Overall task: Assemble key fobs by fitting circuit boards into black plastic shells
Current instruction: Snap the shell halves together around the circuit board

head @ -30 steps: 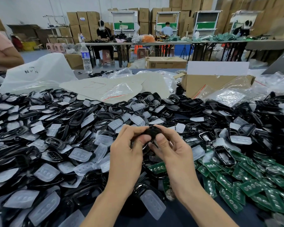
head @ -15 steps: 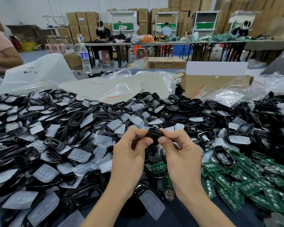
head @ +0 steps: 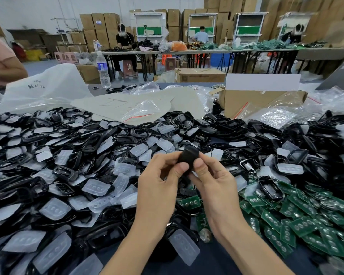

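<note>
Pinching in from both sides, the left hand [head: 157, 181] and right hand [head: 213, 181] have the black shell [head: 188, 155] up off the heap, held between them just above the pile of loose shells [head: 48, 155]. Thumb and forefinger of each hand are curled and clamped on its edges, the other fingers tucked behind. Is a board already inside? I cannot tell; the piece faces away. It looks a light, rigid bit of moulded plastic, glossy and likely slippery, so the rim is the place to grip, pressing evenly so the thin walls are not strained. The green circuit boards [head: 298, 219] lie heaped to the right: stiff but delicate, edges only, I'd say. The translucent button pads [head: 95, 187] scattered about look soft and floppy. Any writing? Dark handwritten marks on the white plastic bag [head: 38, 86] far left, not legible, and the water bottle [head: 102, 70] carries a blue label, too small to read.
</note>
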`<control>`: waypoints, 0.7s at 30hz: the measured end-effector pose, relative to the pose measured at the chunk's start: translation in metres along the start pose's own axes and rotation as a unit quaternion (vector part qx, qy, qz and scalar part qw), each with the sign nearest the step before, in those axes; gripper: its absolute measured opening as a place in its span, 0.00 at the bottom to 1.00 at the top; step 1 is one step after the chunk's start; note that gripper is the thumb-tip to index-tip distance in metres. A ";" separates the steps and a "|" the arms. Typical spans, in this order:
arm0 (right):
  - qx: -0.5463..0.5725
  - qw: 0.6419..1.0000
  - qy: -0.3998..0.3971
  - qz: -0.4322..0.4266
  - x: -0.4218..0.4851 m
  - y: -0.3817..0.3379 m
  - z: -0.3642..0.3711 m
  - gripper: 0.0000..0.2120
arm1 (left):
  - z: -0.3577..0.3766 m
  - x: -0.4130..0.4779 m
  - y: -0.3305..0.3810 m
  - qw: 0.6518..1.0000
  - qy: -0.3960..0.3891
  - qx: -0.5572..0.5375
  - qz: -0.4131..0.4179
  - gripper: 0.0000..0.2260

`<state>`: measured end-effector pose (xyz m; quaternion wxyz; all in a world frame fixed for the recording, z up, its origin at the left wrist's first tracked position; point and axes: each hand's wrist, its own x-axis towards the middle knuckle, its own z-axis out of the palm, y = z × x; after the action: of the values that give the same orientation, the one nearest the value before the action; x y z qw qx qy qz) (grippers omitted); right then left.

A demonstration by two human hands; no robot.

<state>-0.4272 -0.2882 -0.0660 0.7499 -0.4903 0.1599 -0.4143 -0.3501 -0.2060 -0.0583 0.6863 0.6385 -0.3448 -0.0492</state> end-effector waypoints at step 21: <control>-0.057 0.996 0.030 0.058 0.007 0.010 -0.008 0.10 | 0.003 0.000 0.003 0.992 -0.019 -0.077 -0.095 0.06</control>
<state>-0.4231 -0.2969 -0.0767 0.7383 -0.5095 0.2338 -0.3751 -0.3525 -0.2077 -0.0559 0.7189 0.6126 -0.2907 -0.1530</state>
